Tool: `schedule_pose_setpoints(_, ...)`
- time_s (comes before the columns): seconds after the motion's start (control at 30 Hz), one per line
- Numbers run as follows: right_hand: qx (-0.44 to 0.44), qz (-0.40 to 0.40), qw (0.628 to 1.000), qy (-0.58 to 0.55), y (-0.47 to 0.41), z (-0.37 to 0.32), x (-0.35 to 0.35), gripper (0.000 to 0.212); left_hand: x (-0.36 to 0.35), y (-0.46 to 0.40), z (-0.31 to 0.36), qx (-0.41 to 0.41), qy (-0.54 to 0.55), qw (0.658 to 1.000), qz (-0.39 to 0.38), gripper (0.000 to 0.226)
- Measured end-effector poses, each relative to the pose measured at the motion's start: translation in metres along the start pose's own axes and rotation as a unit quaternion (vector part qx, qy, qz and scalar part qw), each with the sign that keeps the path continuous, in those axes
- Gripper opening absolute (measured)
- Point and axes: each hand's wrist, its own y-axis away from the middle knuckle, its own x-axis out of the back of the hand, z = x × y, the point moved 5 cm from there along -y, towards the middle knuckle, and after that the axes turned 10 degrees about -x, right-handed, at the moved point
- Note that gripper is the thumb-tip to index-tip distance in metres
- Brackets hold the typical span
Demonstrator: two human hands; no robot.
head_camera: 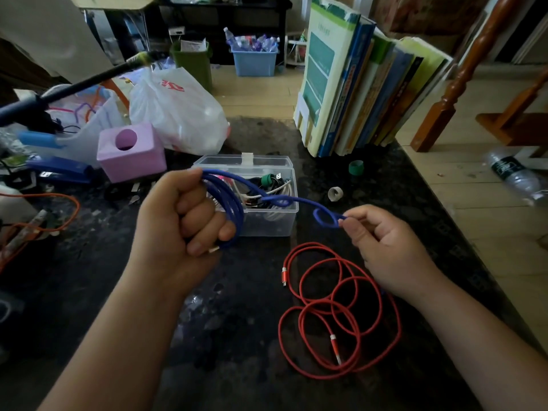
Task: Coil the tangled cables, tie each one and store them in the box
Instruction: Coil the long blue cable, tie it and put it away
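Note:
My left hand [181,215] is closed around several loops of a blue cable [228,203], held above the dark table. The cable's free stretch runs right with two small twists to my right hand [382,241], which pinches its end between thumb and fingers. Behind the hands stands a clear plastic box [284,223] with its lid open; black and white cables and a green tie lie inside. A red cable [332,310] lies loosely looped on the table under my right forearm, both plugs showing.
A green tape roll [355,167] and a white roll [335,193] lie right of the box. Books [355,84] stand at the back right. A pink cube [130,152], a white plastic bag [175,114] and clutter with an orange wire [59,212] fill the left.

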Motion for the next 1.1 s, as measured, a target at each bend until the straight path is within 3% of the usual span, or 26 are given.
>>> schedule_pose_setpoints(0.07,0.005,0.05,0.998,0.049,-0.001,0.001,0.007,0.014,-0.003,0.002,0.005,-0.007,0.046,0.999,-0.027,0.044)
schedule_pose_setpoints(0.13,-0.023,0.032,0.993,0.109,-0.001,0.0,0.008,0.019,-0.004,0.002,0.008,-0.015,0.071,0.997,-0.033,0.043)
schedule_pose_setpoints(0.27,-0.057,-0.16,0.967,0.188,0.012,-0.007,-0.015,0.033,-0.005,0.001,-0.002,-0.021,0.048,0.999,0.002,0.045)
schedule_pose_setpoints(0.37,-0.025,-0.293,0.952,0.091,0.032,-0.027,-0.034,0.038,-0.01,0.0,-0.015,-0.028,-0.051,0.998,0.02,0.042)
schedule_pose_setpoints(0.47,-0.007,-0.32,0.94,-0.121,0.039,-0.051,-0.027,0.04,-0.004,-0.001,-0.019,-0.048,-0.196,0.978,0.059,0.045)
schedule_pose_setpoints(0.57,0.026,-0.258,0.916,-0.305,0.037,-0.068,-0.003,0.047,0.005,-0.001,-0.017,-0.062,-0.269,0.957,0.091,0.043)
schedule_pose_setpoints(0.7,0.047,-0.154,0.918,-0.363,0.025,-0.075,0.023,0.048,0.008,0.001,-0.012,-0.087,-0.368,0.923,0.073,0.039)
schedule_pose_setpoints(0.77,0.051,-0.078,0.943,-0.321,0.021,-0.073,0.032,0.048,0.005,0.004,-0.011,-0.111,-0.483,0.868,0.027,0.046)
schedule_pose_setpoints(0.83,0.076,0.048,0.979,-0.181,0.021,-0.072,0.041,0.051,-0.002,0.008,-0.015,-0.109,-0.528,0.841,-0.037,0.051)
schedule_pose_setpoints(0.93,0.036,0.206,0.976,-0.06,0.016,-0.056,0.055,0.058,-0.019,0.018,-0.023,-0.064,-0.535,0.828,-0.154,0.043)
schedule_pose_setpoints(1.03,-0.057,0.268,0.958,-0.086,0.004,-0.03,0.067,0.062,-0.029,0.025,-0.028,-0.001,-0.526,0.821,-0.221,0.044)
schedule_pose_setpoints(1.1,-0.122,0.297,0.938,-0.13,-0.003,-0.009,0.077,0.062,-0.033,0.029,-0.028,0.051,-0.458,0.854,-0.242,0.043)
